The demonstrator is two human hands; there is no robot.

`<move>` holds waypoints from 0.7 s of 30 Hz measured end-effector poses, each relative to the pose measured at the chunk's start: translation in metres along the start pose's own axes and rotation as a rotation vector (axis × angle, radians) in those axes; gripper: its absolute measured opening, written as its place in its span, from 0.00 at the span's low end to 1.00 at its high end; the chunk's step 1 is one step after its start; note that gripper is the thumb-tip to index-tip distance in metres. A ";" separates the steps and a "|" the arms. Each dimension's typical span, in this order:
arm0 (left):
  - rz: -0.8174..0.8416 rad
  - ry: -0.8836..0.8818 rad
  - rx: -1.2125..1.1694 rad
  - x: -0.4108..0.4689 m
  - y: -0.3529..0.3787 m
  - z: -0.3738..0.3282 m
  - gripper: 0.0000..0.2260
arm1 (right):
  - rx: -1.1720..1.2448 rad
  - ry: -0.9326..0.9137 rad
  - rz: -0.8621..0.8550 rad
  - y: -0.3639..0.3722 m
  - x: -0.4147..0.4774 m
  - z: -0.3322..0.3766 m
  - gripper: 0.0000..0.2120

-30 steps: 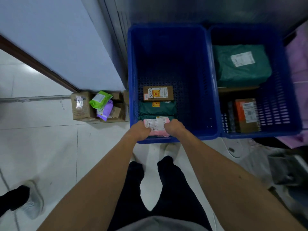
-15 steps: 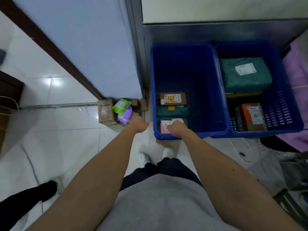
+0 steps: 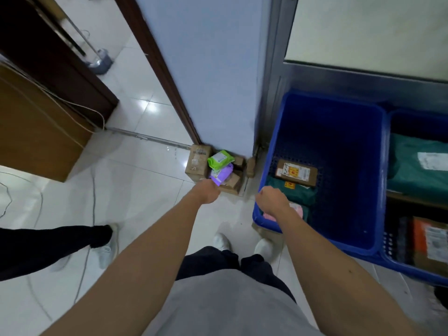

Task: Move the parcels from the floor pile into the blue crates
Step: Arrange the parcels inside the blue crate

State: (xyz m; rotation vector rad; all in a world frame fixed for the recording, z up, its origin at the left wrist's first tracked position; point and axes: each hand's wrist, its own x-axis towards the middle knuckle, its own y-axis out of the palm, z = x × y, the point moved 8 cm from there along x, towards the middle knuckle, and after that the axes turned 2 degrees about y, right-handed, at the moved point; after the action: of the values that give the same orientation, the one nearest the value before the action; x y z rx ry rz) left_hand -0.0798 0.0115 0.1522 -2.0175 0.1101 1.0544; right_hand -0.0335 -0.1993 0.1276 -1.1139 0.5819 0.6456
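The floor pile sits against the wall corner: a brown box (image 3: pixel 198 163), a green packet (image 3: pixel 220 160), a purple packet (image 3: pixel 221 174) and small brown boxes (image 3: pixel 232 184). My left hand (image 3: pixel 206 193) is curled at the pile's near edge, right by the purple packet, with nothing visibly in it. My right hand (image 3: pixel 271 197) hovers as a loose fist over the near-left corner of the left blue crate (image 3: pixel 271 151). That crate holds a brown labelled box (image 3: pixel 296 172), a dark green parcel (image 3: pixel 293 194) and a pink parcel (image 3: pixel 299 209). The right blue crate (image 3: pixel 417 122) holds a large green parcel (image 3: pixel 417 170) and an orange-brown box (image 3: pixel 429 241).
Another person's dark trouser leg and white shoe (image 3: pixel 104 246) stand on the tiles at left. Cables (image 3: pixel 87 238) trail over the floor there. A wooden cabinet (image 3: pixel 36 122) fills the left side, and a mop head (image 3: pixel 101 61) lies farther back. My own shoes (image 3: pixel 221 241) are below the hands.
Both hands let go of the pink parcel, which now lies in the left crate. My left hand moved left to the floor pile. The view swung left and pulled back.
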 end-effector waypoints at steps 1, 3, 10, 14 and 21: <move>-0.007 0.017 -0.016 -0.002 -0.003 0.001 0.16 | -0.010 -0.012 0.000 0.000 0.003 0.005 0.10; -0.020 -0.013 -0.060 -0.004 -0.009 0.009 0.16 | -0.024 -0.028 0.009 0.001 0.007 0.016 0.13; -0.025 0.029 -0.088 0.018 -0.034 0.022 0.16 | -0.073 -0.046 0.017 0.008 0.031 0.054 0.14; 0.031 0.048 -0.144 0.056 -0.050 0.027 0.09 | -0.070 -0.023 0.012 0.008 0.056 0.079 0.15; 0.140 0.085 -0.151 0.158 -0.072 0.055 0.15 | 0.016 0.069 0.007 0.032 0.145 0.114 0.14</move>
State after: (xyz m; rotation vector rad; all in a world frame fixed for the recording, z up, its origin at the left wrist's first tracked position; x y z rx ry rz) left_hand 0.0172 0.1412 0.0693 -2.2181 0.2253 1.0920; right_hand 0.0537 -0.0572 0.0423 -1.1231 0.6494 0.6091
